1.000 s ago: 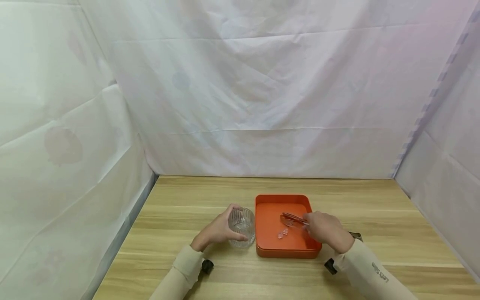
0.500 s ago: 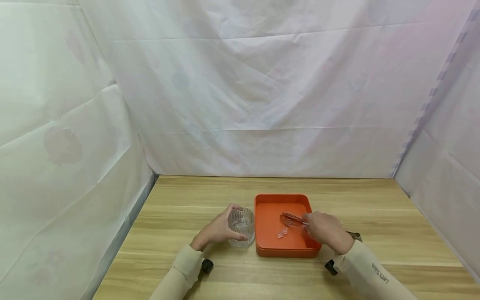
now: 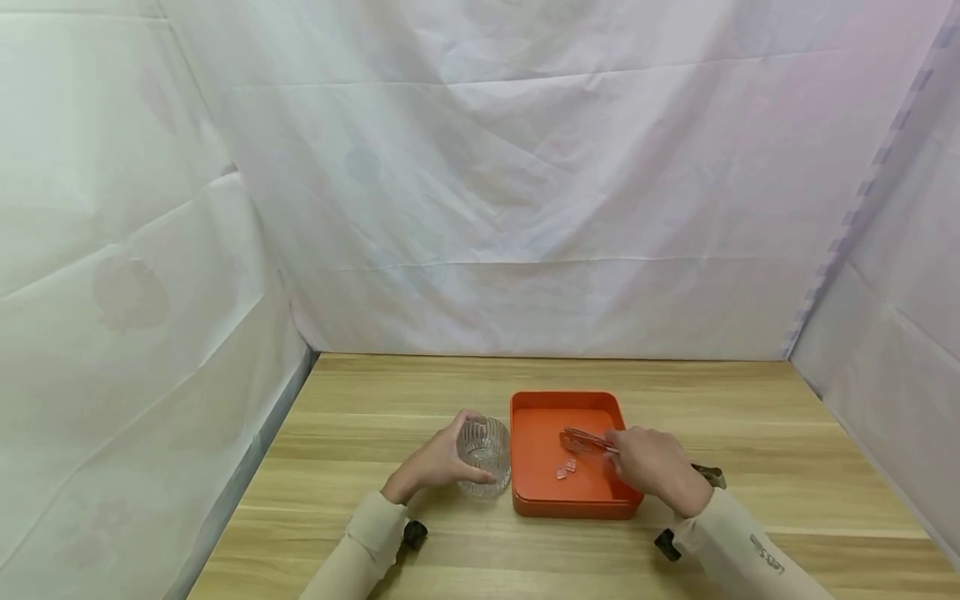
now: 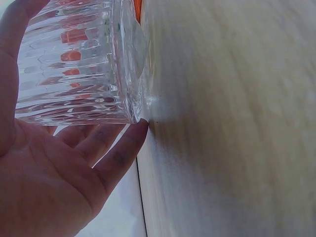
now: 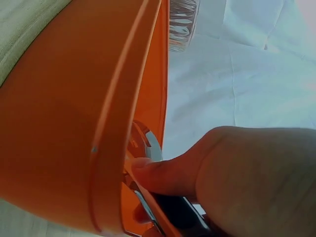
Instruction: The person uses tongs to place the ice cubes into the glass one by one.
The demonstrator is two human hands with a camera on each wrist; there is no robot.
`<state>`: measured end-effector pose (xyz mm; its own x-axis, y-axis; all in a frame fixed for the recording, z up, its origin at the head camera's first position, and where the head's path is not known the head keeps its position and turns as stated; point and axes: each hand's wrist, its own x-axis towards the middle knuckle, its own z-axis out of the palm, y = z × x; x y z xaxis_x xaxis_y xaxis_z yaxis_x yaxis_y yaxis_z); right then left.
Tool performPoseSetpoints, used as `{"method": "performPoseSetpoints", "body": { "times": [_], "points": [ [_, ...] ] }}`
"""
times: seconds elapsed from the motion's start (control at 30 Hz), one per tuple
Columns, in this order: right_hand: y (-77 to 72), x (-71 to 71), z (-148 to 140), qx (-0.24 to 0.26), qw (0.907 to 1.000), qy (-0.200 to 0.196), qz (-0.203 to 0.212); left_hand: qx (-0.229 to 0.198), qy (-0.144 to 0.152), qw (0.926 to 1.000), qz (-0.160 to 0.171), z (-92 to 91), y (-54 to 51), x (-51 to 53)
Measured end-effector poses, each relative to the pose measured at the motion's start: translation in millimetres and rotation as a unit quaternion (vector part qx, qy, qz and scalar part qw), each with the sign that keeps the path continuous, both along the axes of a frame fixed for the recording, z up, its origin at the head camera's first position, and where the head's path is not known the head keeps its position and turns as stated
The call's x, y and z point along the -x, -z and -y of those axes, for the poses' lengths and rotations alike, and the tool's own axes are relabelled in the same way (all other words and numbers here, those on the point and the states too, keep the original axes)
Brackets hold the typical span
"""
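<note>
In the head view a clear ribbed glass [image 3: 486, 454] stands upright on the table, just left of an orange tray [image 3: 536, 433]. My left hand [image 3: 438, 460] curves round its left side, thumb in front and fingers behind; the left wrist view shows the fingers along the glass wall [image 4: 74, 69]. My right hand [image 3: 654, 468] grips metal tongs [image 3: 588, 439] at the tray's right side. Their working ends reach left, low over the tray floor; whether they touch anything is unclear. Small clear pieces [image 3: 566, 468] like ice cubes lie in the tray, nearer me than the tongs.
The wood-grain table [image 3: 390, 383] runs back to a white cloth wall [image 3: 480, 208], with more white cloth at both sides. The tray's raised wall [image 5: 59, 108] stands beside my right hand in the right wrist view. Dark straps [image 3: 415, 534] show near my wrists.
My right forearm has shifted slightly to the right, and the head view has tilted a little. The glass, the tray and the clear pieces have stayed in place.
</note>
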<state>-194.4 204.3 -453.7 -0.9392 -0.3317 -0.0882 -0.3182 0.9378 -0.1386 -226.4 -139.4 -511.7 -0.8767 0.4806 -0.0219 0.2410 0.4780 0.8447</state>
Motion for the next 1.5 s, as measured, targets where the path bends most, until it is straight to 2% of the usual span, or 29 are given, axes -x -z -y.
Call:
{"method": "performPoseSetpoints", "body": {
  "times": [0.27,0.57,1.13,1.5],
  "points": [
    [-3.9,1.9,-2.2,0.001,0.9983,-0.011,-0.057,0.001,0.0,1.0,0.005,-0.4,-0.1,-0.1],
    [-11.4,1.8,-2.9,0.028,0.9954,-0.019,-0.089,-0.001,0.002,1.0,0.005,-0.1,0.4,0.0],
    [-33.1,-3.0,7.4,0.054,0.9817,-0.055,-0.174,-0.001,-0.002,1.0,0.002,-0.1,1.6,0.5],
    [-52.8,-5.4,20.0,0.068,0.9772,-0.076,-0.187,0.006,-0.005,1.0,0.001,-0.4,3.4,0.6]
  ]
}}
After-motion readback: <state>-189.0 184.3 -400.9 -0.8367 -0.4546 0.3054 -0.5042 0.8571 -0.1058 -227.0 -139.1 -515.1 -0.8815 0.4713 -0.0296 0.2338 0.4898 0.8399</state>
